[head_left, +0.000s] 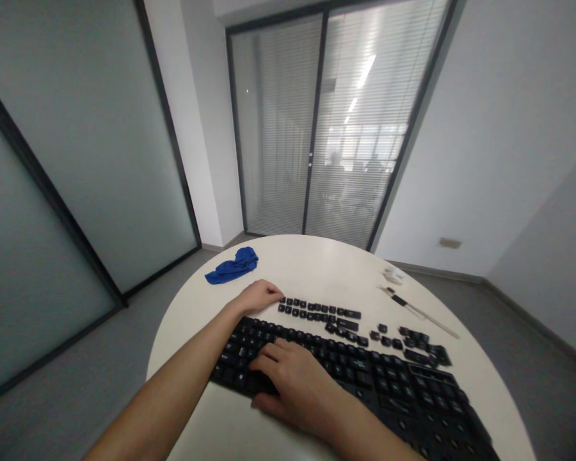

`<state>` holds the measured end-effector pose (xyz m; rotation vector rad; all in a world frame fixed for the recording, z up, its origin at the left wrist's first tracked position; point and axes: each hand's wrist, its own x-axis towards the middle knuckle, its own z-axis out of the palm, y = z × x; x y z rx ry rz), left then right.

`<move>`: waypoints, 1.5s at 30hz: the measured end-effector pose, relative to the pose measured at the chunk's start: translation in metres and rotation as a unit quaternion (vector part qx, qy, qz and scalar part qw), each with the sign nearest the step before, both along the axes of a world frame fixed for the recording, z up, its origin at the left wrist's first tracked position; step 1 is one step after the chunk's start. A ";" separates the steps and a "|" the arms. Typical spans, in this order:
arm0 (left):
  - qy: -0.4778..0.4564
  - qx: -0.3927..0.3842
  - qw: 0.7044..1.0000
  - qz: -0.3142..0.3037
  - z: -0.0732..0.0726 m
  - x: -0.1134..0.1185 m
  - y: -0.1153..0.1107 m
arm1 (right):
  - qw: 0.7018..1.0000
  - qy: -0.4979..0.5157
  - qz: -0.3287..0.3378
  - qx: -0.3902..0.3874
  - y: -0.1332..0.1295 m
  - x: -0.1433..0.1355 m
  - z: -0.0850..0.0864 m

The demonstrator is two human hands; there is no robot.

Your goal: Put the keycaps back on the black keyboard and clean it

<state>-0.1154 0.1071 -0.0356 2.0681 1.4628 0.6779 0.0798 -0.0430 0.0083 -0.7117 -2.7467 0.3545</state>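
A black keyboard [345,371] lies across the near side of the round white table. Loose black keycaps [319,312] stand in rows just beyond it, and more keycaps [417,339] are bunched to the right. At the left end of the rows, my left hand [260,296] has its fingers drawn together beside the first keycap; whether they hold anything is hidden. My right hand [288,381] rests over the left part of the keyboard, palm down, fingers bent over the keys, the thumb near the front edge. What lies under its fingertips is hidden.
A crumpled blue cloth [233,266] lies at the table's back left. Toward the right edge are a thin brush-like tool [425,314] and small white items [393,275]. The white table [297,256] has a curved edge, with glass partitions behind.
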 end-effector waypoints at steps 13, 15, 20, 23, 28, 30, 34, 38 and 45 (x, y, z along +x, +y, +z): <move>-0.091 0.064 0.994 -0.023 0.034 -0.005 -0.045 | 0.972 0.182 -0.149 -0.005 0.017 0.015 0.007; -0.112 0.052 0.990 -0.075 0.043 0.000 -0.057 | 0.961 0.203 -0.186 0.027 0.025 0.021 0.008; -0.127 0.045 0.984 -0.117 0.053 0.014 -0.071 | 0.956 0.206 -0.202 0.048 0.033 0.026 0.006; -0.118 0.033 0.984 -0.129 0.053 0.015 -0.073 | 0.955 0.206 -0.206 0.052 0.034 0.025 0.002; -0.132 0.030 0.979 -0.155 0.054 0.015 -0.074 | 0.952 0.230 -0.197 0.053 0.036 0.024 -0.001; -0.135 0.032 0.977 -0.160 0.055 0.015 -0.075 | 0.949 0.238 -0.201 0.043 0.036 0.024 -0.002; -0.131 0.028 0.975 -0.176 0.056 0.014 -0.075 | 0.949 0.236 -0.206 0.032 0.035 0.024 -0.002; -0.088 -0.004 0.984 -0.154 0.055 0.002 -0.071 | 0.956 0.228 -0.185 0.017 0.031 0.023 0.000; -0.024 -0.039 0.996 -0.072 0.035 -0.031 -0.054 | 0.971 0.190 -0.140 -0.046 0.017 0.008 -0.006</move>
